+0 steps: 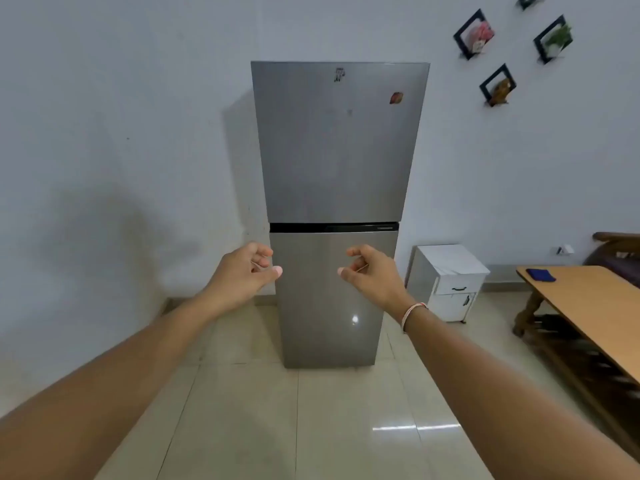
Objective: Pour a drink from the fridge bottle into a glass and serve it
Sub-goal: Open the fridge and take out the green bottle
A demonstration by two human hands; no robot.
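Against the pale wall stands the tall grey two-door steel fridge (334, 209), both doors closed, so the bottle inside is hidden; likely cold, slick and heavy when full, best gripped round its body. Left hand (242, 271) and right hand (372, 271) hover before the lower door, fingers loosely curled, holding nothing. Nearby: small white cabinet (450, 282), wooden desk (588, 306); no glass visible.
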